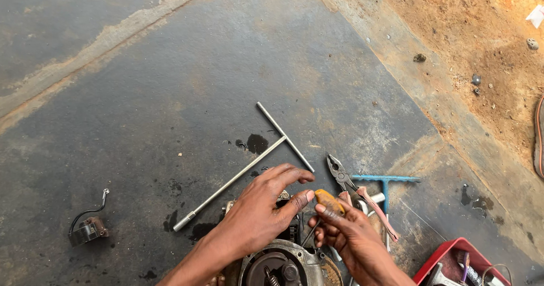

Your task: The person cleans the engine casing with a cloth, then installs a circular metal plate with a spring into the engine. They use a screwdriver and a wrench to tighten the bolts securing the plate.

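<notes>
one cam only, head-worn, looking steeply down at the concrete floor (170, 93) from above the person's own arms. forearms come in from bottom edge, so cam faces fwd and down, away from the body. close range: left hand (258, 209) and right hand (348, 232) sit low centre, engine part (280, 263) cut off by bottom edge (red tray (447, 257) clipped at bottom right too). dirt strip (476, 48) fills top right. no 2nd view, so no overlap.

orange-handled screwdriver (329, 201), blue T-wrench (385, 179), red tray (453, 252), silver T-wrench (249, 167)
</notes>
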`<action>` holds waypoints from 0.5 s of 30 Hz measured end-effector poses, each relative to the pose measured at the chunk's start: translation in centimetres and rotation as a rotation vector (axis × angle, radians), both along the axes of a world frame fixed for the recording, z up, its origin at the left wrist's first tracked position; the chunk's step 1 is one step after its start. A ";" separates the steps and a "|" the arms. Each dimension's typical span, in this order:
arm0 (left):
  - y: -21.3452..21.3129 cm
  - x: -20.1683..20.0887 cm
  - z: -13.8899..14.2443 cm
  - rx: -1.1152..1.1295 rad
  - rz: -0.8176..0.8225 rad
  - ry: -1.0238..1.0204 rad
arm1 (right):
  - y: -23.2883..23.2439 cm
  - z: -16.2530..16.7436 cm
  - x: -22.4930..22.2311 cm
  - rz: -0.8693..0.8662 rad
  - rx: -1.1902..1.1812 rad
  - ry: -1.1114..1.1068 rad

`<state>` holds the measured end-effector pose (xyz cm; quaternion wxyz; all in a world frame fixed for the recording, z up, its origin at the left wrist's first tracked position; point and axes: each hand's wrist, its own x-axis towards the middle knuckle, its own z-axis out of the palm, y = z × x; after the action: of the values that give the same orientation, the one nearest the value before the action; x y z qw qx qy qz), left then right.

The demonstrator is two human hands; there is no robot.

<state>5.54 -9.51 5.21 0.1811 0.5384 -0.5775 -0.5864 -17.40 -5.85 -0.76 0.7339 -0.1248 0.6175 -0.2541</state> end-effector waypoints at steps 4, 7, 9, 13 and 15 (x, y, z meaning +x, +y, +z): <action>0.0 -0.9 -2.9 -0.045 -0.137 0.087 | 0.6 -1.0 -0.3 0.056 0.031 -0.095; 0.2 -1.7 -4.4 0.066 -0.282 0.096 | 0.8 -1.9 -0.9 0.167 0.101 0.283; 0.3 -2.2 -5.0 0.093 -0.356 0.072 | 1.0 -2.4 -1.4 0.134 0.104 0.255; 0.0 -2.5 -5.0 0.004 -0.360 0.014 | 1.3 -2.4 -2.0 0.114 -0.109 -0.096; -0.6 -2.3 -4.8 -0.026 -0.334 -0.007 | 1.0 -1.8 -2.0 0.113 -0.110 -0.099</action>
<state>3.21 -10.13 0.36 0.0863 0.4345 -0.6671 -0.5990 -19.38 -4.81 -2.59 0.7687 -0.1870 0.5575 -0.2517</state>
